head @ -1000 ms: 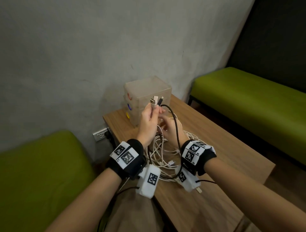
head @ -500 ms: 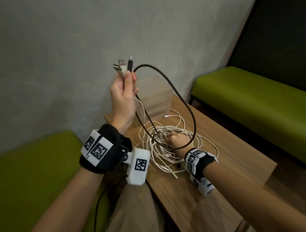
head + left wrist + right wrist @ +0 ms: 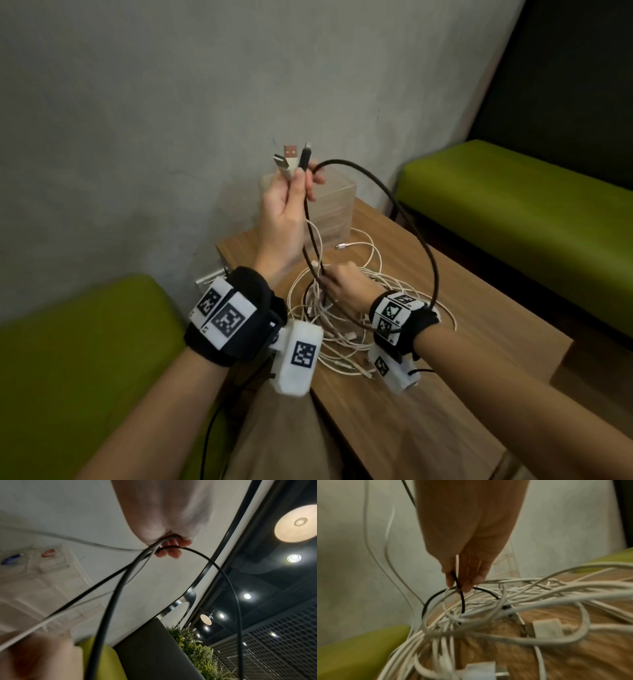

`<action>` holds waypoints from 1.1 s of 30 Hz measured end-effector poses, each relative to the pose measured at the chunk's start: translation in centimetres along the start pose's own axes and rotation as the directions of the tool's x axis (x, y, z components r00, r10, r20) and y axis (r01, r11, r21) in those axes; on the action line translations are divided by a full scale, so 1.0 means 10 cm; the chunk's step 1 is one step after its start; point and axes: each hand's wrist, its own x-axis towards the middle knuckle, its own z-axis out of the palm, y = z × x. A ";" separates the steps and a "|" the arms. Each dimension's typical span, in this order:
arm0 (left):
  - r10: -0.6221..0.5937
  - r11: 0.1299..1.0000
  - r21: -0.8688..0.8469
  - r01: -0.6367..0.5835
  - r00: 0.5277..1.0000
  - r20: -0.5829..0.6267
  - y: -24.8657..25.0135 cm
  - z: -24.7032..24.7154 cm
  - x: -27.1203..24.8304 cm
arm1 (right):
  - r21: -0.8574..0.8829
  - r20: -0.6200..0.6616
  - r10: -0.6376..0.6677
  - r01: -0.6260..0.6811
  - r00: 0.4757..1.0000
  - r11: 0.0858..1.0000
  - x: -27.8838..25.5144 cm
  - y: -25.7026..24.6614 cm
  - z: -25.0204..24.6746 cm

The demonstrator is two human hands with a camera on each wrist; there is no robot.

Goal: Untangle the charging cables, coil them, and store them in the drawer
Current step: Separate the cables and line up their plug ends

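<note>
My left hand [image 3: 291, 192] is raised above the table and grips the plug ends [image 3: 291, 159] of several cables: two white USB plugs and one black plug. A black cable [image 3: 416, 233] arcs from it in a wide loop down to my right wrist. My right hand [image 3: 342, 284] is low over the tangle of white cables [image 3: 346, 329] on the wooden table [image 3: 479, 308]. In the right wrist view its fingertips [image 3: 467, 584] pinch the black cable [image 3: 462, 599] just above the tangle. The clear plastic drawer box [image 3: 334, 209] stands behind my left hand, against the wall.
Green benches flank the table, one at the left [image 3: 68, 359] and one at the right [image 3: 531, 205]. A wall socket [image 3: 210, 279] sits low on the grey wall left of the table. A loose white plug [image 3: 342, 246] lies near the drawer box.
My left hand rose from the tangle with the plug ends and stays high, drawing the black cable into a tall loop. My right hand dropped to the tangle and took hold of the black cable.
</note>
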 end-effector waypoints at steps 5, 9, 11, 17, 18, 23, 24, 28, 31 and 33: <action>-0.236 0.964 0.156 0.216 0.964 0.119 -0.35 -0.25 -0.24 | -0.010 -0.275 -0.104 0.105 0.956 0.994 -0.01 0.02 -0.10; -0.330 0.922 0.285 0.263 0.919 0.218 -0.55 -0.14 -0.44 | -0.145 -0.358 -0.197 0.154 0.913 0.977 -0.01 -0.01 -0.17; -0.299 0.940 0.227 0.255 0.935 0.192 -0.50 -0.06 -0.43 | -0.158 -0.385 -0.189 0.137 0.903 0.978 -0.01 -0.01 -0.16; -0.229 0.929 0.335 0.156 0.954 0.191 -0.42 0.05 -0.37 | -0.198 -0.425 -0.147 0.067 0.893 0.978 -0.06 0.00 -0.17; -0.232 0.931 0.325 0.168 0.958 0.169 -0.40 0.05 -0.34 | -0.194 -0.421 -0.111 0.030 0.900 0.980 -0.08 0.01 -0.11; -0.184 0.952 0.273 0.137 0.971 0.155 -0.24 0.14 -0.24 | -0.131 -0.158 0.097 -0.118 0.983 0.984 -0.18 0.01 0.15; -0.185 0.957 0.255 0.140 0.970 0.160 -0.19 0.16 -0.25 | -0.146 -0.153 0.103 -0.125 0.983 0.981 -0.17 -0.01 0.17; -0.092 0.992 0.093 0.080 0.987 0.132 0.07 0.21 -0.13 | -0.148 -0.204 0.166 -0.198 0.965 0.969 -0.18 0.03 0.31; -0.009 0.997 -0.075 0.013 0.998 0.054 0.33 0.15 0.07 | -0.291 -0.113 0.180 -0.206 0.977 0.934 -0.22 0.12 0.37; 0.055 0.985 -0.166 -0.051 0.998 0.022 0.46 0.10 0.17 | -0.373 -0.052 0.179 -0.185 0.983 0.909 -0.23 0.17 0.36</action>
